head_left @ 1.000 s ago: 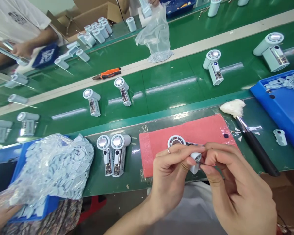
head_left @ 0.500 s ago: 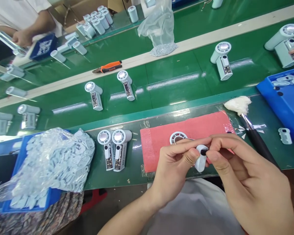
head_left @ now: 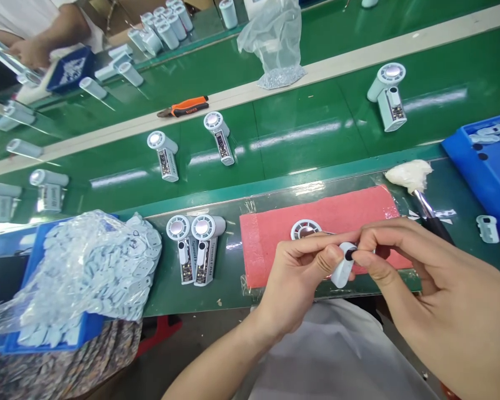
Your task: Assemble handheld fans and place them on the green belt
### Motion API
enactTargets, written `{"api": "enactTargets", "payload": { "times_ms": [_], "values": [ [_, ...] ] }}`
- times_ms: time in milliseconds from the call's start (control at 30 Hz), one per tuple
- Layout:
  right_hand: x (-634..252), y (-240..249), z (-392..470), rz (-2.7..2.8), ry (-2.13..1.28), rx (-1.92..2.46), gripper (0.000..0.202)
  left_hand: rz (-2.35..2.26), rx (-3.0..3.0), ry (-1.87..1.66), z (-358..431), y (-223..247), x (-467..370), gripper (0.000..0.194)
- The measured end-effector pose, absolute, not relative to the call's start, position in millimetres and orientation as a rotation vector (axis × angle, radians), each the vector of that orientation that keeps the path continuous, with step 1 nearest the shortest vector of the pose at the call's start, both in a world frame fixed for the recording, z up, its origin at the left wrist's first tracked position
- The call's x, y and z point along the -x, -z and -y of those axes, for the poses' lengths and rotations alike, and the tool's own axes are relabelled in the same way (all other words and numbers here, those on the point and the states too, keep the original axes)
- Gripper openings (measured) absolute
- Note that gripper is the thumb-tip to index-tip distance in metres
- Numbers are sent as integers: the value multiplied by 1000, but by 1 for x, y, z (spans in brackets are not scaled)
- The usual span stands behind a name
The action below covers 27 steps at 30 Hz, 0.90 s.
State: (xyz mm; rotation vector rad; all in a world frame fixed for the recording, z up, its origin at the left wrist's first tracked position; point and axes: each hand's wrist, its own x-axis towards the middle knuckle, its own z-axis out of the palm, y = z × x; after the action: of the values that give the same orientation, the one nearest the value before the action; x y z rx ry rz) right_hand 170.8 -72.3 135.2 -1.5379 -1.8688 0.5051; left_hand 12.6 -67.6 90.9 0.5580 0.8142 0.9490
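Above the near edge of the red mat [head_left: 266, 244], my left hand [head_left: 302, 278] grips a small light-blue plastic part [head_left: 342, 269] between thumb and fingers. A small black piece [head_left: 350, 254] shows at the upper end of that part. My right hand [head_left: 416, 272] is closed in a pinch at this black piece, its thumb and forefinger tips touching it; the far side of the pinch is hidden. Behind my hands lies a handheld fan [head_left: 306, 228] on the mat, its handle mostly covered by my fingers. Two more fans [head_left: 204, 250] with bared circuit boards lie left of the mat.
A bag of light-blue parts [head_left: 112, 266] fills a blue tray at left. Another blue tray [head_left: 475, 166], a loose part [head_left: 487, 229] and a black-handled tool [head_left: 433, 216] are at right. Fans [head_left: 162, 155], pliers [head_left: 187, 106] and a plastic bag [head_left: 275, 55] lie beyond; a co-worker's arm [head_left: 58, 36] shows.
The part in my hands has tilted slightly, and the black piece now sits against its upper end. A co-worker's hand and a fan at far right have left view. The view has shifted slightly.
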Motion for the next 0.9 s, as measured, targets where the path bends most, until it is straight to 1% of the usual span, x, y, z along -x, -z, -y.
{"api": "enactTargets", "payload": {
  "times_ms": [133,367,433,567,633,700,900],
  "values": [
    [-169,-135,74,1866,-490,1546,15,-804,-540,-979,70,-89,-13,28],
    [-166,-134,80,1795,-526,1576,17,-816,-579,-992,71,-86,-12,23],
    [-165,-131,82,1769,-561,1592,17,-816,-589,-993,71,-86,-12,22],
    [-166,-123,86,1522,-690,1610,13,-777,-614,-976,72,-83,-10,22],
    [-167,-120,87,1516,-735,1586,10,-761,-640,-956,71,-81,-8,20],
    [-167,-120,88,1573,-757,1566,6,-744,-636,-913,70,-79,-6,23],
    [-160,-120,85,1580,-835,1523,17,-688,-459,-826,66,-76,-3,32]
  ]
}}
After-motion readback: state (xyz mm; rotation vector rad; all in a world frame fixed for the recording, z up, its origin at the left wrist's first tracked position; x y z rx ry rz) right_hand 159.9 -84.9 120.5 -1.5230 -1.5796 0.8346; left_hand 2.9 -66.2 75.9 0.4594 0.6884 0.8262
